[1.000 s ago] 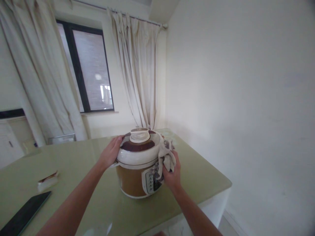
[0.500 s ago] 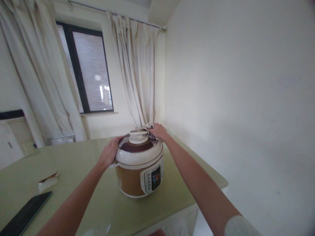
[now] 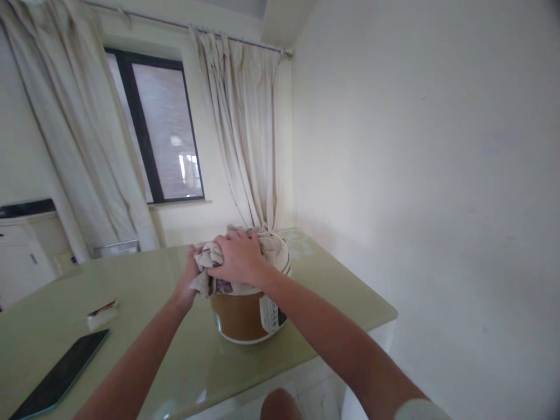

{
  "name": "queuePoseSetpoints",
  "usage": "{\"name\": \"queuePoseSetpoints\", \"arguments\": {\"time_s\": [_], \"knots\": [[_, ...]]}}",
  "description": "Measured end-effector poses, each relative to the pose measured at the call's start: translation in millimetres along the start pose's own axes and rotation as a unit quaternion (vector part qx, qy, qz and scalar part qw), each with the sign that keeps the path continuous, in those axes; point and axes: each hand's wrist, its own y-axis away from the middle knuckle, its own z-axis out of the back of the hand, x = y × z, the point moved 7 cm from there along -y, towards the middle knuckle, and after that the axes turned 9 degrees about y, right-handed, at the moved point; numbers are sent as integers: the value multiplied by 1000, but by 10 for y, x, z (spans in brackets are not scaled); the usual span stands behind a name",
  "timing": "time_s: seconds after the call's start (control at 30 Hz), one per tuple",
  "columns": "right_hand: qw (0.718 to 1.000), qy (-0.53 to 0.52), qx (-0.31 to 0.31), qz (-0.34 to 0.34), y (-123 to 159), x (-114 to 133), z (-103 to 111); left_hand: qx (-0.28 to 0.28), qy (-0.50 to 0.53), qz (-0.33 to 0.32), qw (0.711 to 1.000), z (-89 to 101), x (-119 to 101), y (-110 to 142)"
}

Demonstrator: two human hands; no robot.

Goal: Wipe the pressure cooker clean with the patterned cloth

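A brown and white electric cooker (image 3: 238,318) stands on the pale green glass table (image 3: 332,291), its control panel (image 3: 275,315) facing front right. My right hand (image 3: 236,256) lies on top of the lid, fingers pressed onto a crumpled beige cloth (image 3: 266,245) that covers most of the lid. My left hand (image 3: 189,280) grips the cooker's left side at the rim, partly hidden behind the cloth and my right hand.
A dark phone (image 3: 61,376) lies near the table's front left edge, a small white packet (image 3: 101,315) just beyond it. Cream curtains (image 3: 245,134) and a dark-framed window (image 3: 161,134) are behind the table. A white wall rises on the right.
My right hand has swept the cloth from the back of the lid forward and left across the top. The left hand stays on the cooker's side. The view shifted slightly.
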Motion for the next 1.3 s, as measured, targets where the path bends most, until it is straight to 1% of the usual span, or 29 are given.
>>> {"name": "queuePoseSetpoints", "arguments": {"time_s": [0.03, 0.1, 0.13, 0.17, 0.2, 0.23, 0.27, 0.3, 0.33, 0.4, 0.43, 0.47, 0.5, 0.57, 0.63, 0.67, 0.73, 0.8, 0.83, 0.93, 1.03, 1.07, 1.13, 1.2, 1.23, 1.3], "knots": [[1000, -16, 27, 1, -78, 20, -15, -49, 15, -1, 999, 104, -96, 72], [991, -91, 91, 34, -183, 30, 13, -147, 19, -45, 988, 270, -385, 271], [980, -147, 117, 62, -219, 11, 70, -154, -3, -91, 984, 258, -572, 373], [964, -211, 133, 86, -254, -39, 154, -121, -39, -135, 983, 161, -751, 457], [945, -275, 141, 104, -293, -123, 251, -71, -85, -173, 979, 11, -899, 526], [926, -334, 144, 98, -342, -255, 331, -28, -143, -195, 970, -146, -994, 576], [911, -380, 141, 72, -398, -422, 380, -7, -197, -198, 960, -270, -1038, 596], [903, -412, 120, 26, -458, -623, 403, 5, -243, -190, 951, -360, -1040, 584], [902, -423, 78, -35, -507, -847, 402, 8, -279, -174, 944, -406, -1009, 544], [907, -394, -18, -146, -526, -1238, 326, 9, -312, -132, 941, -375, -877, 408], [911, -367, -50, -178, -506, -1361, 249, 7, -318, -113, 941, -308, -791, 323], [918, -345, -60, -187, -483, -1421, 145, -1, -323, -96, 941, -213, -702, 231], [925, -332, -54, -177, -463, -1432, 26, -15, -329, -81, 941, -102, -613, 134], [934, -332, -35, -130, -421, -1375, -186, -32, -343, -55, 937, 93, -444, -71], [931, -348, -35, -101, -375, -1322, -305, -21, -348, -37, 936, 184, -310, -284], [930, -353, -38, -96, -355, -1307, -331, -3, -339, -37, 940, 181, -270, -384], [932, -350, -36, -89, -327, -1285, -345, 53, -290, -59, 954, 93, -261, -548], [939, -334, -32, -76, -311, -1265, -325, 117, -225, -86, 964, -27, -307, -643], [942, -326, -30, -69, -307, -1255, -315, 138, -198, -85, 967, -67, -320, -675], [948, -312, -18, -64, -309, -1239, -319, 157, -136, -45, 977, -111, -281, -761], [948, -310, -1, -72, -314, -1213, -336, 189, -42, -8, 981, -204, -156, -863], [947, -312, 0, -78, -311, -1207, -331, 186, -13, 5, 982, -227, -100, -906], [946, -311, -3, -95, -295, -1201, -309, 145, 13, 23, 989, -226, 4, -987], [947, -302, -5, -110, -275, -1200, -282, 103, -12, 20, 994, -188, 50, -1001], [948, -295, -6, -117, -267, -1202, -272, 94, -37, 13, 995, -167, 43, -970], [950, -284, -8, -128, -262, -1215, -264, 86, -85, -11, 993, -105, -30, -829]]}}
